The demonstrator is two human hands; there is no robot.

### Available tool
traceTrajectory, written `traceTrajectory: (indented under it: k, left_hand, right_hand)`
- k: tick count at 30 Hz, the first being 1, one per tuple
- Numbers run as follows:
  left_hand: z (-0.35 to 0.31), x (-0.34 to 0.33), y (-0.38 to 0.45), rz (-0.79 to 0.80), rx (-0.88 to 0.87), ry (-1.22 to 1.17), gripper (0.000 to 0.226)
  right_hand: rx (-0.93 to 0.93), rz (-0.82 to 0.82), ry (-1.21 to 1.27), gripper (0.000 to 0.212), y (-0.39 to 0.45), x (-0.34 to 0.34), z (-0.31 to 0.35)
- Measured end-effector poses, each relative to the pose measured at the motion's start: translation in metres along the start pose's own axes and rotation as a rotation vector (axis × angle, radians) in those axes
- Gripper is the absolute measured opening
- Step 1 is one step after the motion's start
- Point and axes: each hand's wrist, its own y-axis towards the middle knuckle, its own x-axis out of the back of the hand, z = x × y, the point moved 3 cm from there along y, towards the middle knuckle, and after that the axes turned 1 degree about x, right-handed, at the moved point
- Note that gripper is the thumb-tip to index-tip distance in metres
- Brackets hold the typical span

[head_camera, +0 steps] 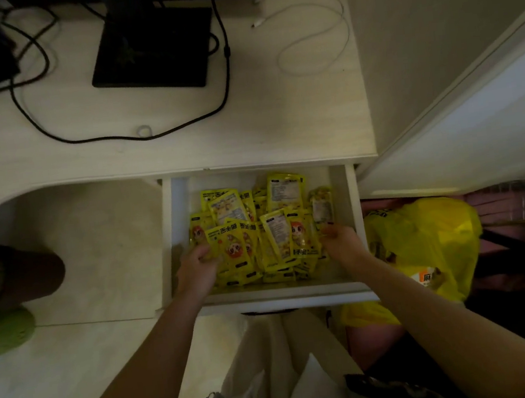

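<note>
Subject stands over a shallow white pulled-out drawer (282, 296), both bare arms reaching down into it.

- Contents: a loose heap of small yellow foil snack packets (258, 232), printed with a red-haired cartoon face. They fill the middle and rear of the drawer, several propped on edge and overlapping. A strip of bare floor shows along the drawer's left wall.
- Left hand (197, 266): at the heap's left flank, near the drawer's front. Its fingers curl round the edge of the nearest packets and grip them.
- Right hand (341, 239): at the heap's right flank, close to the drawer's right wall. Its fingers bend in toward the packets. Whether they pinch one or only press against the pile cannot be told.
- Reading: the hands bracket the heap from both sides, probably to keep slippery packets from sliding off while they are gathered or squared up. The work looks to be in mid-course, as the pile is untidy.
- Right of the drawer, lower down: a crumpled yellow plastic carrier bag (429, 238), within easy reach. It may have carried the packets here or be meant to take them away.
- Beyond the drawer: a pale wood-grain desktop (248, 141) carrying a flat black monitor base (152, 51).
</note>
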Motion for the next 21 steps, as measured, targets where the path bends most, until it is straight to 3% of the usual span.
traceTrajectory:
  k: [9, 17, 21]
  left_hand:
    - [0.015, 0.006, -0.051, 0.082, -0.127, -0.185, 0.016]
    - [0.064, 0.015, -0.09, 0.191, -0.042, -0.314, 0.01]
    - [0.094, 0.02, -0.094, 0.212, 0.11, -0.373, 0.015]
  right_hand:
    - [0.1, -0.005, 0.075, 0.031, -0.056, -0.027, -0.025]
    - [0.05, -0.1, 0.314, 0.018, -0.108, -0.069, -0.073]
    - [-0.022, -0.072, 0.487, 0.02, -0.126, -0.079, -0.085]
